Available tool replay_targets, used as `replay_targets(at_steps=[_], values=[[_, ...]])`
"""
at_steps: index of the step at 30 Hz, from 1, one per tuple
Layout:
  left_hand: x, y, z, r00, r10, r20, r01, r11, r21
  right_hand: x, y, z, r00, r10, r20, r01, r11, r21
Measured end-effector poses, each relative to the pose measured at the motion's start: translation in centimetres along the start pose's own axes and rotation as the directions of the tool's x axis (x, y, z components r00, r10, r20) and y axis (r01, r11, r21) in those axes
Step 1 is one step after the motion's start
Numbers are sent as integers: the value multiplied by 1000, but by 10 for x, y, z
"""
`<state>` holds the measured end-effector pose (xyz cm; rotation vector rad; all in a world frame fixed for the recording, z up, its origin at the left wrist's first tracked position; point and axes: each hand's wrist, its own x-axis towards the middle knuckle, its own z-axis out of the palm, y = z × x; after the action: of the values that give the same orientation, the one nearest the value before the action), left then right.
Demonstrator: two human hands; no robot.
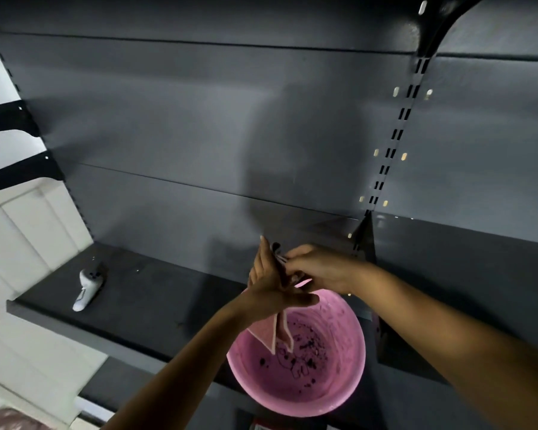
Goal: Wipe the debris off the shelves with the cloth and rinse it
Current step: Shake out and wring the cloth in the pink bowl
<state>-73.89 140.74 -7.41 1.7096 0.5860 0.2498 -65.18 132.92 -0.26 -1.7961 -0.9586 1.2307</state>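
Cloth hangs lengthwise down into bucket; right hand pinches it; left hand presses flat.

White handheld device lies on shelf, near left end. Slotted upright runs up dark back panel, right side. Two black brackets project at left edge. White panelled wall beyond, left.

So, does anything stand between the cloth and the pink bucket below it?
Nothing visible does. The cloth hangs behind the left hand, the right hand pinching its top, and its lower corner dangles over the open bucket, whose bottom holds dark debris.
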Motion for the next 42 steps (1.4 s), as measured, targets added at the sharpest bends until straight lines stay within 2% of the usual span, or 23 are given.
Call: replay_targets(at_steps=[1,3,5,7,8,11,13,16,18,20,23,25,26,28,31,33,36,40,42], values=[[2,4,-2,998,-58,-40,48,975,-219,0,0,-2,1000,-16,-3,16,1000,3],[9,-6,-12,979,-76,-190,-38,845,-533,-1,0,-6,998,-52,22,52,998,33],[1,-12,-26,988,-33,-149,-67,785,-616,-3,-2,-11,996,-83,46,78,992,103],[-11,-15,-36,996,78,33,-46,828,-558,-7,-6,-16,995,-91,33,84,982,169],[-20,-11,-40,992,107,73,-54,854,-517,-8,-7,-20,996,-85,15,81,976,200],[-29,-3,-41,993,91,70,-44,865,-500,-10,-9,-31,995,-32,-94,60,947,317],[-30,2,-37,996,94,-13,-89,875,-476,-11,-7,-36,991,30,-131,26,913,406],[-22,12,-31,980,10,-200,-94,904,-418,-8,6,-36,992,112,-51,-92,949,301],[-16,19,-27,966,-52,-252,-60,906,-419,-4,15,-30,990,144,-3,-140,967,212],[-13,23,-25,957,-79,-278,-43,913,-405,-3,17,-19,994,111,13,-112,971,212],[-12,23,-26,946,-141,-292,-10,888,-461,-2,13,-13,987,34,-160,-6,985,173],[-16,22,-27,976,-116,-184,5,857,-515,-2,14,-17,956,-18,-293,30,999,36],[-21,23,-28,988,-96,-125,24,876,-481,-3,15,-19,946,-35,-323,27,999,-30],[-24,17,-31,993,-73,-89,44,956,-288,-5,18,-21,941,-43,-337,0,992,-128],[-24,12,-35,984,-23,-175,23,1000,-5,-6,19,-21,950,-124,-286,34,954,-298],[-25,11,-35,970,59,-237,-22,988,153,-5,21,-19,951,-202,-232,75,883,-462],[-26,12,-32,969,140,-205,-53,924,379,-4,25,-17,905,-352,-238,92,710,-698],[-27,13,-27,979,117,-166,3,808,590,-4,25,-19,850,-445,-281,99,660,-745],[-24,9,-30,972,147,-186,-26,847,532,-4,28,-21,860,-434,-269,88,645,-759]])
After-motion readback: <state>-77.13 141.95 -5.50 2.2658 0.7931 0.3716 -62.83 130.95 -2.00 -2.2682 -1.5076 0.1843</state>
